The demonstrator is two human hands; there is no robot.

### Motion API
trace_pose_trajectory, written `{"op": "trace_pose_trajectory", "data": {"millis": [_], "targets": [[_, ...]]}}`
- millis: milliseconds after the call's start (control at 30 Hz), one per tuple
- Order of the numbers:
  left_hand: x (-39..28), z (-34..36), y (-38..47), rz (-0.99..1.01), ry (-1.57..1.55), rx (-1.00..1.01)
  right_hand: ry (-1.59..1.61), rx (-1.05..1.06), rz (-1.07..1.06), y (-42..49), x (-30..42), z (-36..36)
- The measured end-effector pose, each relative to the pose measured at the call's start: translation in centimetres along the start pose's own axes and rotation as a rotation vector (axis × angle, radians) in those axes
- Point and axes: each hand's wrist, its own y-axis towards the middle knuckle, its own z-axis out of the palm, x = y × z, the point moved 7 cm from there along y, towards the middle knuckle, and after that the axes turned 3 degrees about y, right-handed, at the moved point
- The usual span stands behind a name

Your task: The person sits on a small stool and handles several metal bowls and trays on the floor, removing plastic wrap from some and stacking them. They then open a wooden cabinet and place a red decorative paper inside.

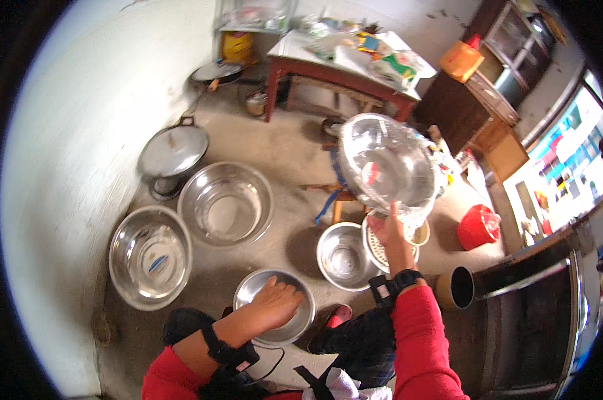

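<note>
My right hand [397, 235] grips the lower rim of a large stainless-steel basin [411, 162], held up and tilted toward me. Clear plastic film seems to cover this basin, and a red mark shows inside it. My left hand [276, 304] is over a smaller metal basin [304, 320] on the floor between my legs. Its fingers are curled, with their undersides hidden, so whether they hold anything is unclear. Below the raised basin are another metal basin [340, 256] and a perforated colander [374, 245], partly covered by my right forearm.
Two wide steel basins [231, 215] [149, 260] and a lidded wok [174, 150] line the left wall. A wooden stool [349, 205] stands behind the raised basin. Ahead is a cluttered table [306, 55]. At right are a red bag [476, 227] and a dark cabinet [526, 330].
</note>
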Motion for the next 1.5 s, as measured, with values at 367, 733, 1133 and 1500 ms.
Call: {"op": "trace_pose_trajectory", "data": {"millis": [367,733,1133,1500], "targets": [[3.3,-1.4,0.8,-0.067,0.011,-0.067,0.02,0.486,0.291,-16.9,-7.0,9.9],[17.0,6.1,-0.1,-0.611,-0.168,-0.045,-0.105,0.638,0.27,-26.1,-1.8,8.6],[24.1,19.0,-6.3,-1.52,-1.595,-0.567,0.074,0.569,0.178,-27.2,2.5,8.4],[29.5,22.6,-5.6,-1.593,-1.967,-1.04,0.122,0.537,0.192,-26.6,2.2,9.6]]}}
